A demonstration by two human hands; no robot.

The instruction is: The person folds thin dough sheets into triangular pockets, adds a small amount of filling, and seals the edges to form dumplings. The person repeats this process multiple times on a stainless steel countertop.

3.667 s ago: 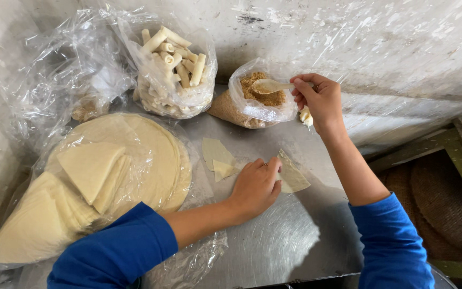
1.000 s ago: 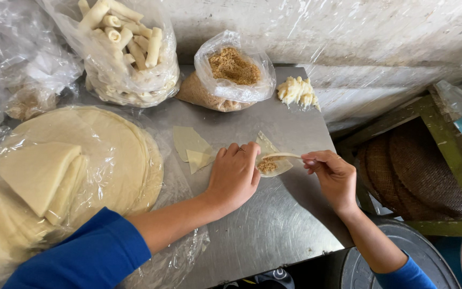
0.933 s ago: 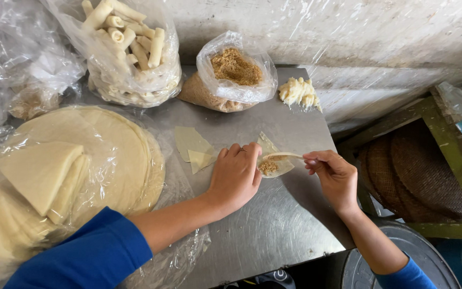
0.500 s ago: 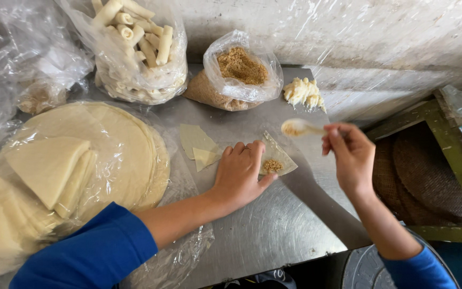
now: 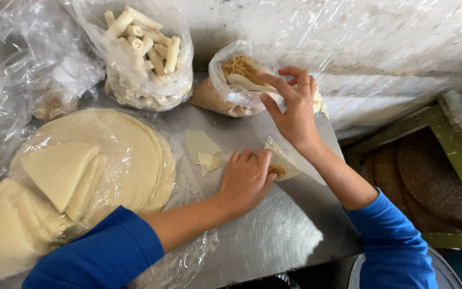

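Note:
My left hand (image 5: 247, 179) presses down on a thin pale wrapper piece (image 5: 282, 159) lying on the metal table (image 5: 274, 241); a small heap of brown filling (image 5: 277, 170) sits on the wrapper by my fingertips. My right hand (image 5: 293, 107) is raised over the open plastic bag of brown filling (image 5: 230, 88), its fingers spread beside the handle of a pale spoon (image 5: 249, 83) that rests in the bag. I cannot tell whether the fingers still touch the spoon. Two loose wrapper pieces (image 5: 203, 150) lie left of my left hand.
A bag of finished pale rolls (image 5: 145, 51) stands at the back. A stack of round wrappers (image 5: 118, 160) under plastic, with folded triangles on top, fills the left side. Crumpled plastic bags (image 5: 33, 64) lie at far left. Woven trays (image 5: 418, 187) sit below the table's right edge.
My right hand emptied the spoon's filling onto the wrapper, then carried the spoon up and back into the filling bag. My left hand stayed pressed on the wrapper.

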